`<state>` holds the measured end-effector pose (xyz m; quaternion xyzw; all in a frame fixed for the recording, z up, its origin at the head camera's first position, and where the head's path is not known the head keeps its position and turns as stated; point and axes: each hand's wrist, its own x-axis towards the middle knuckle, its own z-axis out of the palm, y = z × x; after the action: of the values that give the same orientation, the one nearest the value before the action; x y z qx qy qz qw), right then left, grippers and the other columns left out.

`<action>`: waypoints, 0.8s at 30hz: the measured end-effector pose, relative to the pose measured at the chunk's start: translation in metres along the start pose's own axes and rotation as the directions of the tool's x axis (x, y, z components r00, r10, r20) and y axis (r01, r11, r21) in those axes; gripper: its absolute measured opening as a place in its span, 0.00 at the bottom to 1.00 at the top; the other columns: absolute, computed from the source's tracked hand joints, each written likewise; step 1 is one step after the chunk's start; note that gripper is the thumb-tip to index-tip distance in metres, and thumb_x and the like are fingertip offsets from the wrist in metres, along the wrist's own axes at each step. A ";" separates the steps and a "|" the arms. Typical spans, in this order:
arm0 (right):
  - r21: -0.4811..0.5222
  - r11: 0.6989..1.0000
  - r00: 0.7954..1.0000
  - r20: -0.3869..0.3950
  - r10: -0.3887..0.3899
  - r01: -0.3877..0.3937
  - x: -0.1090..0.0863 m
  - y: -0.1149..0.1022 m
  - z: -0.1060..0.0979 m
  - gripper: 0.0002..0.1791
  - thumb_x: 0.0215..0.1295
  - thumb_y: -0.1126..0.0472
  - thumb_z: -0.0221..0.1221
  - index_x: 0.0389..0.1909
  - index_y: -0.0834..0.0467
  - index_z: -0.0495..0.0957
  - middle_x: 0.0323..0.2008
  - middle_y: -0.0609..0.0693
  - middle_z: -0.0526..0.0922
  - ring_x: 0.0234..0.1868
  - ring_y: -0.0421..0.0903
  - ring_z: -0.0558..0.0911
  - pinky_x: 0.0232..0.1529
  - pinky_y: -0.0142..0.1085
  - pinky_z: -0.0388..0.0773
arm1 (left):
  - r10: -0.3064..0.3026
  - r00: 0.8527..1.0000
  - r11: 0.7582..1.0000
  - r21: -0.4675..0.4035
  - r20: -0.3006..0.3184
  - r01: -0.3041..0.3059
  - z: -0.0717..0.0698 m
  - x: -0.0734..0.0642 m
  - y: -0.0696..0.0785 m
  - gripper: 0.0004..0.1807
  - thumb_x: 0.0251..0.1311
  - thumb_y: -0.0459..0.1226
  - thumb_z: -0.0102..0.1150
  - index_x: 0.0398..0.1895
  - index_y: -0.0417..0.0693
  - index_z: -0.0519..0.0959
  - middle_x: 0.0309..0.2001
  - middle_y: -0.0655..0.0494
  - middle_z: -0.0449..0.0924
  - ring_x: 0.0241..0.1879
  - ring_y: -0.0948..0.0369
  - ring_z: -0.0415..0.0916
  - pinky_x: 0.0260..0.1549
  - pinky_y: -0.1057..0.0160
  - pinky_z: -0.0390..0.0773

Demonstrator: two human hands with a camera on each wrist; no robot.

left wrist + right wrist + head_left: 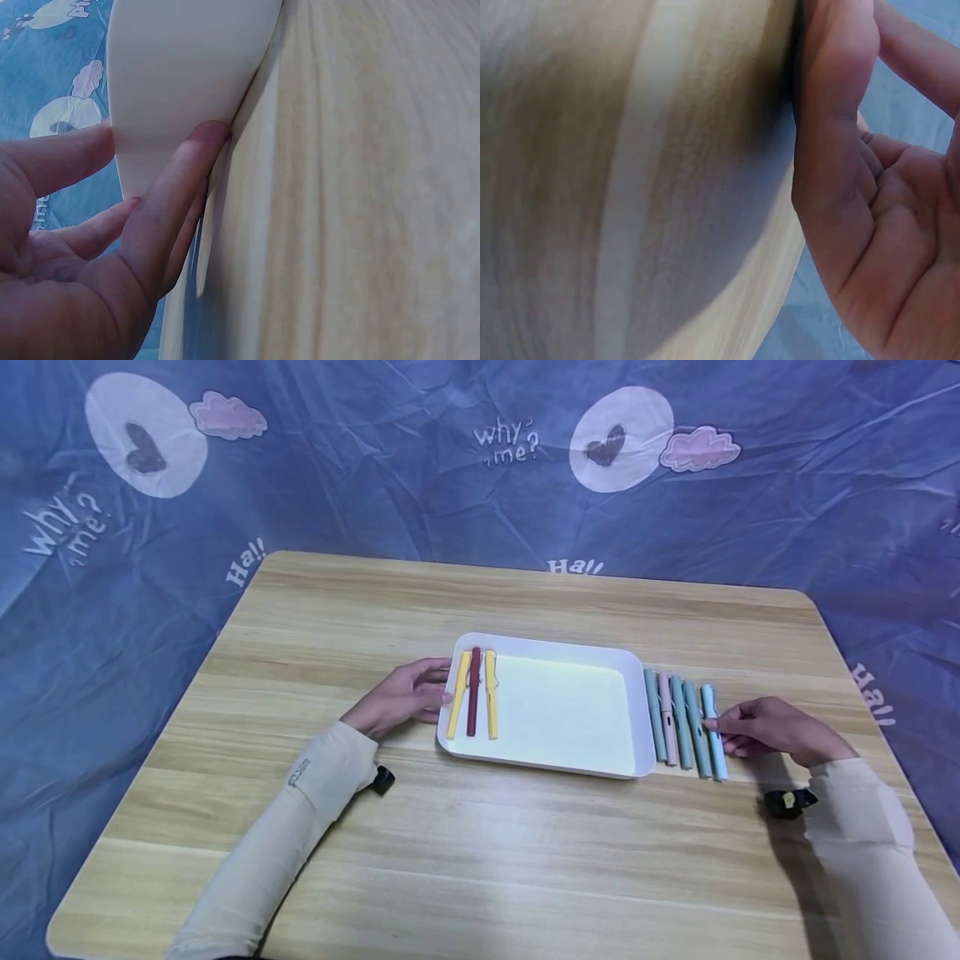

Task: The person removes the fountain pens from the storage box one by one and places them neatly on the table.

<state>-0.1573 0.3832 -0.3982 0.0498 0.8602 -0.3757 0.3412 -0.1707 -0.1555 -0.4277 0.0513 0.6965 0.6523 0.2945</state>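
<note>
A white rectangular tray (562, 760) sits mid-table with two yellow pens (492, 702) and a dark red pen (473, 693) side by side at its left end. My left hand (408, 696) holds the tray's left edge, thumb at the rim and fingers against the outer wall (180, 67). Right of the tray lies a row of pens: a pink pen (667, 727), several teal pens (681, 727) and a light blue pen (716, 743) at the right end. My right hand (776, 729) pinches this light blue pen, thumb across it; the right wrist view hides the pen behind the fingers (832, 97).
The wooden table (480, 860) has rounded corners, with its far edge a little beyond the tray. Behind it hangs a blue printed cloth (420, 485). A small black device (787, 802) is worn at the right wrist, another (382, 780) at the left.
</note>
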 end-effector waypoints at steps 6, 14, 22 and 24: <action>-0.004 1.000 1.000 0.001 -0.001 0.001 0.001 0.001 0.000 0.18 0.78 0.53 0.60 0.43 0.67 0.78 0.31 0.48 0.83 0.32 0.37 0.83 0.37 0.32 0.88 | 0.001 1.000 1.000 -0.008 0.002 -0.001 0.000 0.000 -0.001 0.39 0.72 0.30 0.61 0.81 0.41 0.56 0.75 0.39 0.63 0.70 0.44 0.69 0.54 0.52 0.86; -0.012 1.000 1.000 -0.012 -0.009 0.009 0.003 0.005 0.000 0.16 0.78 0.53 0.59 0.42 0.65 0.79 0.31 0.47 0.84 0.32 0.36 0.82 0.36 0.31 0.87 | -0.005 1.000 1.000 -0.004 -0.005 0.005 0.001 0.000 0.000 0.39 0.72 0.30 0.62 0.81 0.41 0.56 0.75 0.39 0.63 0.70 0.44 0.69 0.54 0.52 0.86; -0.013 0.999 0.999 -0.025 -0.042 0.042 0.003 0.006 0.002 0.14 0.80 0.57 0.57 0.41 0.67 0.79 0.30 0.47 0.84 0.31 0.35 0.82 0.34 0.30 0.86 | 0.005 1.000 1.000 -0.010 0.001 -0.005 0.000 0.001 -0.001 0.39 0.72 0.30 0.61 0.82 0.41 0.55 0.75 0.38 0.63 0.70 0.44 0.69 0.53 0.52 0.86; -0.007 0.999 0.999 -0.033 -0.040 0.040 0.003 0.006 0.002 0.14 0.80 0.58 0.57 0.42 0.67 0.79 0.30 0.47 0.84 0.31 0.36 0.82 0.34 0.30 0.86 | 0.005 1.000 1.000 -0.010 0.003 -0.005 0.000 0.002 -0.001 0.39 0.72 0.30 0.61 0.82 0.41 0.55 0.75 0.38 0.63 0.70 0.44 0.69 0.54 0.52 0.86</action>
<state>-0.1567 0.3855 -0.4049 0.0378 0.8678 -0.3787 0.3195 -0.1717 -0.1546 -0.4290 0.0526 0.6927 0.6564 0.2941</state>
